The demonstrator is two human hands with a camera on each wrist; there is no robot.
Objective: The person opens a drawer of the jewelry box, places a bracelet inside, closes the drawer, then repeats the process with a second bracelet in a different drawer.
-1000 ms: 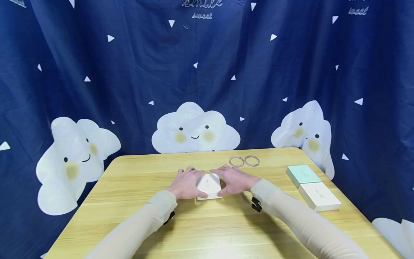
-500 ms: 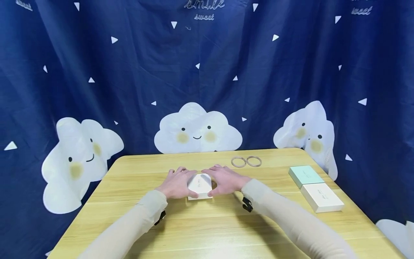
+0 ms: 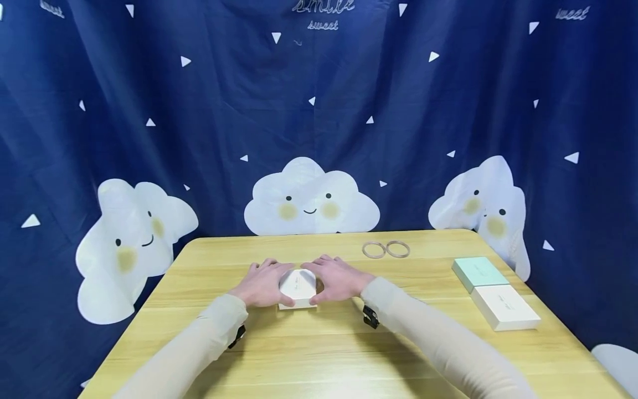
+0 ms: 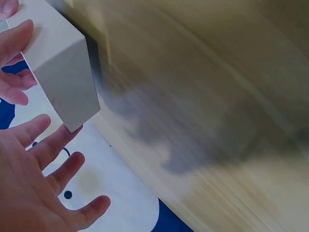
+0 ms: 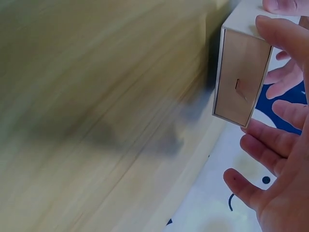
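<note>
A small white drawer box (image 3: 298, 284) with faint lettering on its top lies between my hands near the table's middle. My left hand (image 3: 260, 285) grips its left end, thumb at the near corner and fingers toward the far side. At the other end, my right hand (image 3: 340, 279) holds it the same way. In the left wrist view, the box (image 4: 67, 79) shows a plain white end, with a fingertip touching its corner. The right wrist view shows the opposite end: a tan drawer front (image 5: 241, 75) with a small slit or tab, framed by the white sleeve.
Two thin rings (image 3: 374, 250) lie side by side at the back of the wooden table (image 3: 309, 354). Toward the right edge, a mint-green box (image 3: 480, 271) adjoins a larger-looking white box (image 3: 505, 307). A dark blue curtain (image 3: 319, 127) with cloud prints hangs behind.
Both hands have shifted left along the table with the white drawer box between them. The head view has turned slightly left. The rings and the two boxes at the right stay in place.
</note>
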